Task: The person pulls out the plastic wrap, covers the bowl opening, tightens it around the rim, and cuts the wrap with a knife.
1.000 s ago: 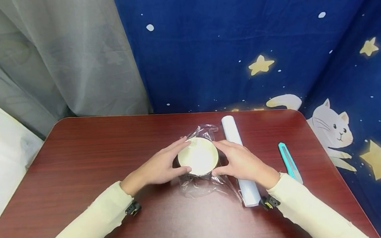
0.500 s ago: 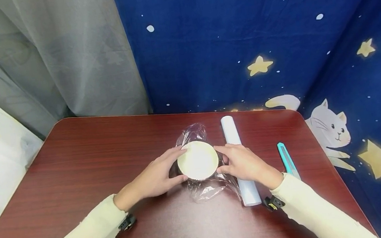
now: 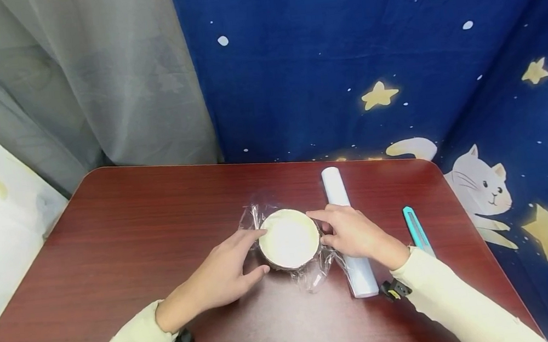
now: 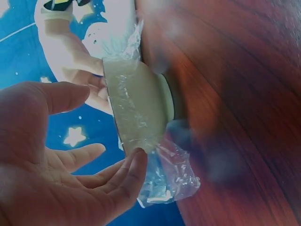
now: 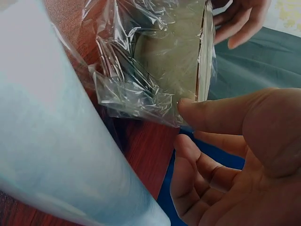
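A cream bowl with a dark rim line stands upright on the table, clear plastic film wrapped round its sides and bunched in loose folds. My left hand is at its left side, fingers reaching the far rim while the thumb stands apart from the wall. Fingertips lie right at the rim in the left wrist view. From the right, my right hand holds the bowl's edge between index finger and thumb. Its thumb lies against the filmed side in the right wrist view, with the other fingers bent below.
A white roll lies lengthwise just right of the bowl, partly under the right hand. Farther right is a turquoise utility knife, partly covered by the sleeve. Curtains hang behind the far edge of the reddish-brown table.
The bowl has come slightly nearer to me and its film folds have swung from the back to the left. My left hand has drawn back, its thumb coming off the rim.
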Demonstrator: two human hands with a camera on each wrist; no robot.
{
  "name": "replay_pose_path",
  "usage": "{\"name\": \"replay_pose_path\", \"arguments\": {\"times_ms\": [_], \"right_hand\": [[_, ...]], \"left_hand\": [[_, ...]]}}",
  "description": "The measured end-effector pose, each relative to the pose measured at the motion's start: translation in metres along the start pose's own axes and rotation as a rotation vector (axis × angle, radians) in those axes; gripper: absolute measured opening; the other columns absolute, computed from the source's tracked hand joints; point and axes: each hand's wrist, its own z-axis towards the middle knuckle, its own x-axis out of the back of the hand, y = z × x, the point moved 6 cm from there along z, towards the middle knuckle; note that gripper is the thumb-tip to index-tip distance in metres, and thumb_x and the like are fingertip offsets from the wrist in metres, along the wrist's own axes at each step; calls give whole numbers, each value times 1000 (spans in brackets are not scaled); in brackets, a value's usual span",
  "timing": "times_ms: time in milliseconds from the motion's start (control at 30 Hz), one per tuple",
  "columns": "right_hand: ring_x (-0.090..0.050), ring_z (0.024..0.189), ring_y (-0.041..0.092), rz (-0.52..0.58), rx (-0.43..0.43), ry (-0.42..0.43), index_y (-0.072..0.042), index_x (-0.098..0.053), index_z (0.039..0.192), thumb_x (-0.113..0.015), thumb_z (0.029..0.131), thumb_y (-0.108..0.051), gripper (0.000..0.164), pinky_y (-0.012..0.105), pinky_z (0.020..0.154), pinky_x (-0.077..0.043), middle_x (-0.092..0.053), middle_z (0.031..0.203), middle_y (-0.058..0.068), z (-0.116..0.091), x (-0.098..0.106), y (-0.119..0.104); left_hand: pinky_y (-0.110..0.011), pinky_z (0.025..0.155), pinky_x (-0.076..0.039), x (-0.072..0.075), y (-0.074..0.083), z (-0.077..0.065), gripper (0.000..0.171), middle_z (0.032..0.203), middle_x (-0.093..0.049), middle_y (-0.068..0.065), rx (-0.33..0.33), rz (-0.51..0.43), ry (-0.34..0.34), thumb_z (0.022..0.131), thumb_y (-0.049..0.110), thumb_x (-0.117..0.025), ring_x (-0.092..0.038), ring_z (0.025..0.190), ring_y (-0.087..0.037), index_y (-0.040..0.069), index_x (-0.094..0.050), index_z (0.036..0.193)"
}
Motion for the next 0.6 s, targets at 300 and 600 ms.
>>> {"name": "replay_pose_path", "arguments": {"times_ms": [300,600], "right_hand": [[-58,78,14,12,32,-6,-14,-71,147,-86,90,0,60,33,69,-52,-62,90,-3,4,1,3],[-70,80,16,52,-73,181,0,-79,121,-73,95,-1,27,38,74,-63,-74,92,3,-2,22,-15]], "left_hand": [[-48,85,-59,7,7,-2,52,120,-72,-11,-26,109,83,95,21,-84,-66,97,-21,0,-66,139],[-52,119,-46,-2,35,25,62,149,-60,-22,-254,175,87,100,25,-79,-56,142,-38,-9,-58,147]]}}
